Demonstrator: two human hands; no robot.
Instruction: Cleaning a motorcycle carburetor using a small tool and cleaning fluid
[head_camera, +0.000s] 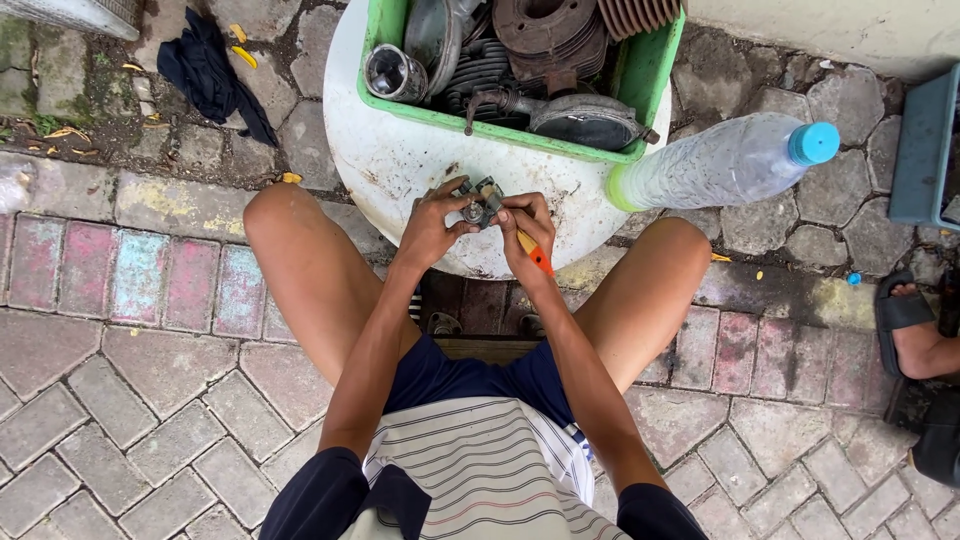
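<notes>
From the head camera, your left hand pinches one small metal part between closed fingers, held over the near edge of one white round drum, between your knees. Your right hand is closed around one orange-handled tool, its tip meeting that part. On the drum sits one green crate of dark engine parts, and one clear plastic bottle with a blue cap lies beside it. One dark cloth lies on the paving at your left; another person's sandalled foot shows at the right.
</notes>
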